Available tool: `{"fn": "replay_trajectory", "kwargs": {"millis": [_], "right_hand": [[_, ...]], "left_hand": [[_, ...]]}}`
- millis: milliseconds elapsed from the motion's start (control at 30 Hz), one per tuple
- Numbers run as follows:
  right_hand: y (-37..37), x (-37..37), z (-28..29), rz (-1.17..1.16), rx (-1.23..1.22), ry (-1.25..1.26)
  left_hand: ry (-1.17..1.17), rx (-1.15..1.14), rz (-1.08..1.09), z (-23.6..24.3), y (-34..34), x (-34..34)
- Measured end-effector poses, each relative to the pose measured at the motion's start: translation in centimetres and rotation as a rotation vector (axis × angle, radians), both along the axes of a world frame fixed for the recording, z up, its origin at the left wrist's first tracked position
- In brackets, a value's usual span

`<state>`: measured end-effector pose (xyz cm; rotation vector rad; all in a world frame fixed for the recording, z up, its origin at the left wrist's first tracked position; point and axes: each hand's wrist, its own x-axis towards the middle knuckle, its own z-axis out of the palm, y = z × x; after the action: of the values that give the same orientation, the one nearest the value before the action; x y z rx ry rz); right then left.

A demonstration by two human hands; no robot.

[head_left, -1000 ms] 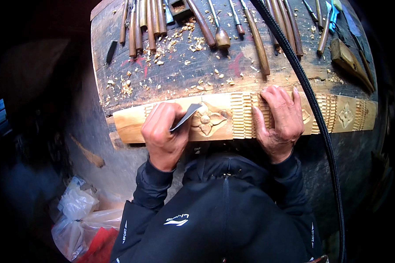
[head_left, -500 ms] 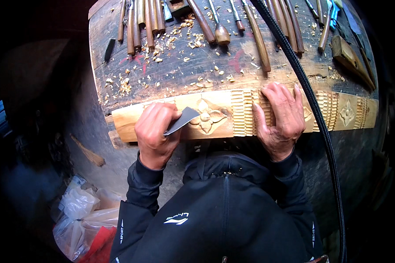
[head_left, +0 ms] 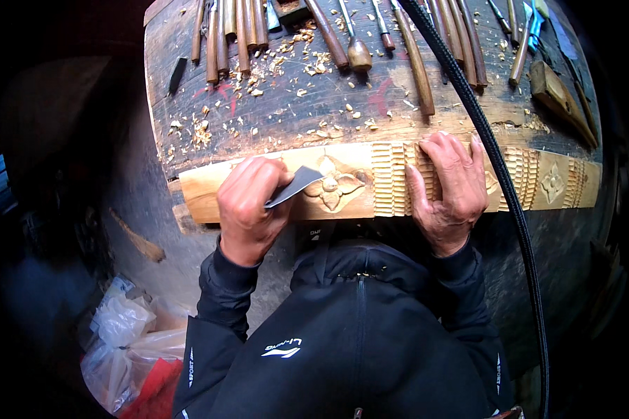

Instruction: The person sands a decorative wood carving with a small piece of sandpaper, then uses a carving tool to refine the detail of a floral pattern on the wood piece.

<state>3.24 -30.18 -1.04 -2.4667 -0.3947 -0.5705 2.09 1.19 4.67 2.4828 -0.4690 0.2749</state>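
We see the carved board [head_left: 349,209] lying across the middle of the frame, along the near edge of the surface [head_left: 279,126]. The left hand [head_left: 253,206] is closed round a dark grey sheet [head_left: 298,186], pinched between thumb and fingers; whether this is a folded abrasive or a thin scraper, we cannot tell. The right hand [head_left: 454,195] is open, its fingers spread over the board and its thumb on the ridged band [head_left: 391,181], gripping nothing.

To work well here, we would keep the right hand pressing the board down, well apart from the sheet's edge. We would hold the sheet close to its free corner so it does not bend, use light, short strokes along the grain, and ease off at the petals of the carved flower [head_left: 332,188], where a heavy pass could blunt the raised edges.

The board's long axis runs from left to right in the frame, nearly level, its plain end at the left and its carved end reaching towards the right. The sheet slants from lower left to upper right, its free corner pointing at the flower, close beside the left petal.
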Motion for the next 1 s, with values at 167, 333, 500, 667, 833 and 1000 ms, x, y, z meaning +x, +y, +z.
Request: {"fn": "replay_trajectory", "kwargs": {"millis": [167, 333, 500, 667, 833, 1000], "right_hand": [[0.3, 0.0, 0.3, 0.005, 0.011, 0.011], [0.0, 0.1, 0.1, 0.005, 0.006, 0.003], [0.2, 0.4, 0.3, 0.0, 0.008, -0.02], [0.1, 0.2, 0.4, 0.021, 0.018, 0.008], [0.2, 0.3, 0.4, 0.001, 0.008, -0.013], [0.2, 0.1, 0.3, 0.016, -0.006, -0.004]], "left_hand": [[-0.014, 0.048, -0.002, 0.1, 0.2, -0.2], [-0.011, 0.033, -0.01, -0.3, 0.3, -0.2], [0.003, 0.004, -0.04, -0.2, -0.5, 1.1], [0.019, 0.029, -0.024, 0.0, 0.5, 0.4], [-0.013, -0.008, -0.048, -0.2, -0.2, 1.1], [-0.203, -0.093, 0.016, -0.8, 1.6, -2.2]]}}
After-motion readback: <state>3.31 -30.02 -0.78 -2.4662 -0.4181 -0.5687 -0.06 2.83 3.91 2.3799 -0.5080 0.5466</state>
